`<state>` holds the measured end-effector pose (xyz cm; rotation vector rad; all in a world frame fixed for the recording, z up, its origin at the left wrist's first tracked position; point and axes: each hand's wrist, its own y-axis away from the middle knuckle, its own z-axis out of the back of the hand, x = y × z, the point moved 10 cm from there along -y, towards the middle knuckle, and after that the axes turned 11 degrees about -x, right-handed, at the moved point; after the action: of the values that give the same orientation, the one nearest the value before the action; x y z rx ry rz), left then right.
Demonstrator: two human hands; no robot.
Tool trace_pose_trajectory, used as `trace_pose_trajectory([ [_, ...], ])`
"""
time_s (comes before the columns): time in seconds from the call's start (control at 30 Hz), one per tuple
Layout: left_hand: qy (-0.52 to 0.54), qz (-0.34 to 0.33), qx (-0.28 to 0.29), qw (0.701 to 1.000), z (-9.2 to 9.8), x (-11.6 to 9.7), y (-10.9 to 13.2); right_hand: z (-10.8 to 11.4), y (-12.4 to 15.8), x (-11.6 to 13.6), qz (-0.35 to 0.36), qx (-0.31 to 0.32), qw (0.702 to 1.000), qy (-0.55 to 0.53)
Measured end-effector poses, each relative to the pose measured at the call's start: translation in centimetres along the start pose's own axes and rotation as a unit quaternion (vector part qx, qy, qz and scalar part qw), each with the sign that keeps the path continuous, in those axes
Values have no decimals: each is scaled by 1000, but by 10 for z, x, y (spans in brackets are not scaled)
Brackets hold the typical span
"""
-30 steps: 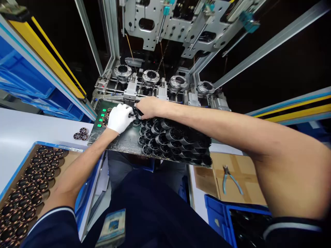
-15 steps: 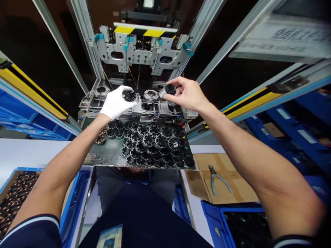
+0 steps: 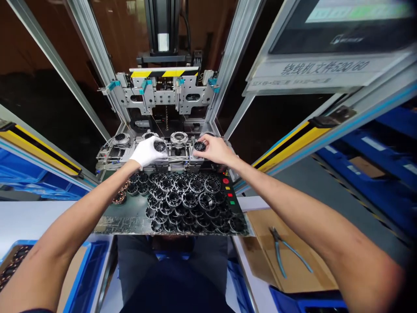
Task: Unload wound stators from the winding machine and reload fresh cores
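My left hand [image 3: 147,151], in a white glove, grips a black ring-shaped core [image 3: 160,146] over the second holder in the machine's row of round metal holders [image 3: 179,139]. My bare right hand [image 3: 213,149] pinches a second black core [image 3: 200,146] over the holder at the right end of the row. Below both hands, a dark green panel [image 3: 130,215] carries several more black cores [image 3: 189,200] packed side by side. A few copper-wound cores [image 3: 119,196] lie at the panel's left edge.
Aluminium frame posts [image 3: 91,52] flank the machine opening, with yellow-black light curtains [image 3: 39,150] on both sides. Blue-handled pliers [image 3: 285,250] lie on cardboard [image 3: 260,248] at the right. A blue bin [image 3: 87,278] with wound cores sits lower left. Red and green buttons [image 3: 228,191] are on the panel.
Both hands lifted a black core each from the panel, then lowered them onto the machine's holders. The head view tilted up, showing more of the machine frame.
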<state>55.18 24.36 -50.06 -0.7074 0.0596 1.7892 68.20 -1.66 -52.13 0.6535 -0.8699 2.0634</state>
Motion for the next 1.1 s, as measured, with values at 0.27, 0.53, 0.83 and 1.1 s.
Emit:
trace_pose_trajectory([
  [0.27,178,-38,-16,983,20,-17,14,10,17,-3,-1,-22,987,-161],
  [0.53,34,-4,-54,998,10,-7,16,6,18,0,23,-80,989,-122],
  [0.83,29,30,-32,999,16,-1,16,2,19,1,-12,-55,995,-88],
  [1.1,432,-53,-71,898,71,-94,102,28,87,108,-46,6,880,-472],
])
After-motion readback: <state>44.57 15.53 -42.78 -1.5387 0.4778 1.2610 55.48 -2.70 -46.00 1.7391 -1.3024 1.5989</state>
